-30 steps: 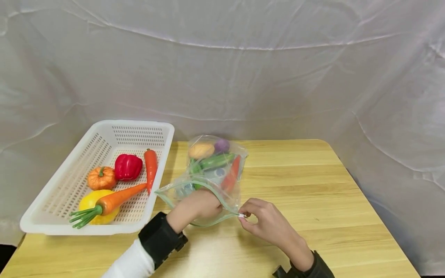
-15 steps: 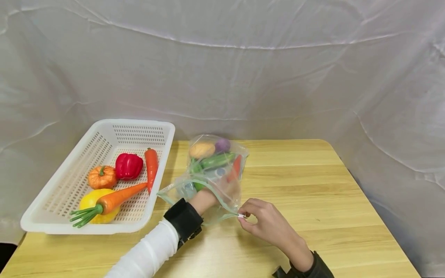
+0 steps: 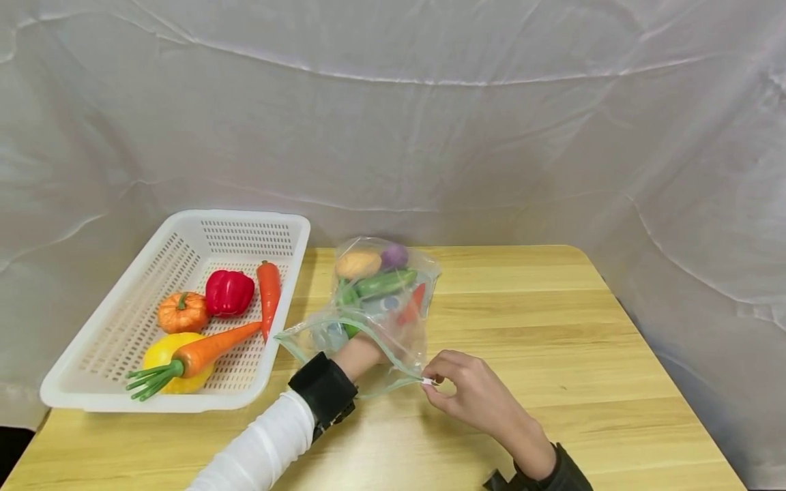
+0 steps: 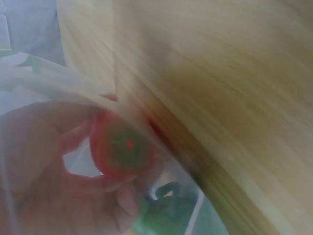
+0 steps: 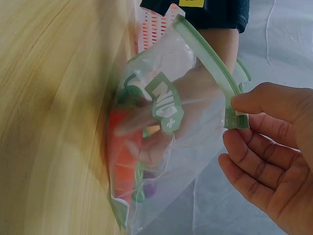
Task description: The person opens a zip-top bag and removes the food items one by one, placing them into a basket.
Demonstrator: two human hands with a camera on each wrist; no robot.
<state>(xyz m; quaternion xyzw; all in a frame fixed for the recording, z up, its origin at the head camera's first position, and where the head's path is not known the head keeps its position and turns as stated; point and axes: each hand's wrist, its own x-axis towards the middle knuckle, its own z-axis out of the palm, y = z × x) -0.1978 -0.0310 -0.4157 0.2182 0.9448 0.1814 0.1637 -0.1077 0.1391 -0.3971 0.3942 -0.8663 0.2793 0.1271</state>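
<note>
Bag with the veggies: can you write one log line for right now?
left hand: inside zip bag, grips red carrot | right hand: pinches bag's green zip edge | basket: beside bag

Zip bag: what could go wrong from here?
1. The left hand is deep inside the zip bag, gripping a carrot; pulling out could drag the bag along.
2. The right hand only pinches one corner of the bag's mouth; it may slip.
3. The other vegetables inside lie loose and could spill out.
</note>
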